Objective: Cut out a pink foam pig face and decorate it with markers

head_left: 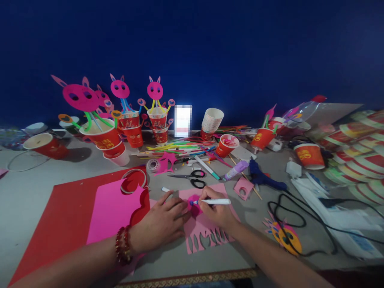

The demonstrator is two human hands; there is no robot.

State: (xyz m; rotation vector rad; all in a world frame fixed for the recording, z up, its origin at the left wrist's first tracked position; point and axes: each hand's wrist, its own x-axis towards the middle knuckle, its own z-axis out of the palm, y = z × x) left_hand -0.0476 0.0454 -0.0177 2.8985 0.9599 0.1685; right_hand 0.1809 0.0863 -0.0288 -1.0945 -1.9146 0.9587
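Observation:
My right hand [217, 210] grips a white marker [216, 202], its blue tip touching a small magenta paper disc [195, 209]. Beneath the disc lies a light pink sheet [207, 238] with leaf-shaped holes cut along its near edge. My left hand [163, 222] rests flat, fingers stretched out, its fingertips at the disc's left edge. A white marker cap or pen end [165, 190] shows just beyond the left fingers. Under the left forearm are a bright pink sheet [109, 212] and a larger red sheet [57, 224].
Black-handled scissors [196, 178], a tape roll [153, 165], a glue stick [237, 170] and a blue glue gun [265, 176] lie beyond my hands. Red cups with pink paper figures [103, 134] stand back left. A black cord [315, 216] loops at right, near stacked cups [357, 156].

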